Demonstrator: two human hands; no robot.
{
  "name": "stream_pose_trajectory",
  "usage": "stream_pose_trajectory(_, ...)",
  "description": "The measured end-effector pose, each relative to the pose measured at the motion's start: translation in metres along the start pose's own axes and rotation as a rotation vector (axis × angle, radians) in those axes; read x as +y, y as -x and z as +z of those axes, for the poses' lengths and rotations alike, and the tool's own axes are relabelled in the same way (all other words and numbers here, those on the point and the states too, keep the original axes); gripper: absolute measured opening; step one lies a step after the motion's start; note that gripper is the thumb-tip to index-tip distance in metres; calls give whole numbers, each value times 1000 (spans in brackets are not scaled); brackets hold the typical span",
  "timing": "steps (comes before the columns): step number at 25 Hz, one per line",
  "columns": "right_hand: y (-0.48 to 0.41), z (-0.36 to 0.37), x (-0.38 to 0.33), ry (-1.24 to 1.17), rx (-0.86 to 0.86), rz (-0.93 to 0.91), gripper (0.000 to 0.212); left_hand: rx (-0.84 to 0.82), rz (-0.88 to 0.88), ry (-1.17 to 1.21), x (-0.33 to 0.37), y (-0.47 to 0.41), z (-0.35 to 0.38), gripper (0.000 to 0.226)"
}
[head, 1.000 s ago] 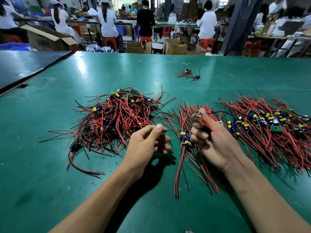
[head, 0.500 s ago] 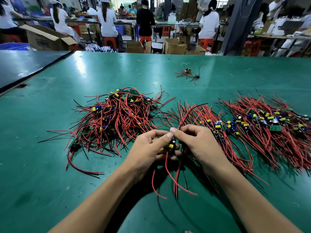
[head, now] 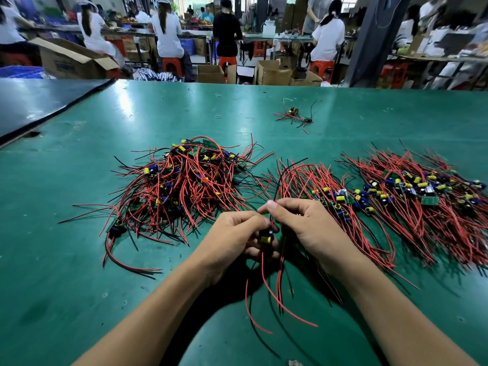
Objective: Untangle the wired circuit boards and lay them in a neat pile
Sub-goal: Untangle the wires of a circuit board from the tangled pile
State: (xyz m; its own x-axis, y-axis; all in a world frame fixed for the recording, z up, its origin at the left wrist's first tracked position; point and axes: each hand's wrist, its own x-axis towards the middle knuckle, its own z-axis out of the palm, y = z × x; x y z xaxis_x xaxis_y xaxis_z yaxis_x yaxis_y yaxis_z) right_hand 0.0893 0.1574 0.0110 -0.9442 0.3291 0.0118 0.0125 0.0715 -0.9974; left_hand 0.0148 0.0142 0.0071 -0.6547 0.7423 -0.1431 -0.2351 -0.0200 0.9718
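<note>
A tangled heap of wired circuit boards (head: 184,186), red and black leads with yellow and blue parts, lies left of centre on the green table (head: 79,273). Two combed-out piles lie to the right: a middle pile (head: 324,191) and a larger right pile (head: 427,196). My left hand (head: 235,239) and my right hand (head: 309,228) meet in front of the piles, both gripping one small wired board (head: 265,237). Its red and black leads (head: 266,291) trail down toward me. The right thumb and forefinger pinch wires at the top.
A small stray cluster of wired boards (head: 293,116) lies farther back on the table. A dark mat (head: 39,107) covers the far left. Beyond the table edge, people sit on red stools at benches, with cardboard boxes (head: 272,72) on the floor.
My right hand left the middle pile and came to my left hand. Both hands now hold one board, and its leads have swung lower toward me.
</note>
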Motion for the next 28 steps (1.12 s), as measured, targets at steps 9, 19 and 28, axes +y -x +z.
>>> stream_pose_trajectory(9,-1,4,5,363,109,-161,31,99,235,-407,-7,2,4,27)
stream_pose_trajectory(19,-4,-8,0,225,323,-197,26,-51,204,-461,-1,5,4,28)
stream_pose_trajectory(28,-12,-17,-6,-222,391,9,57,-68,155,-428,0,7,3,26)
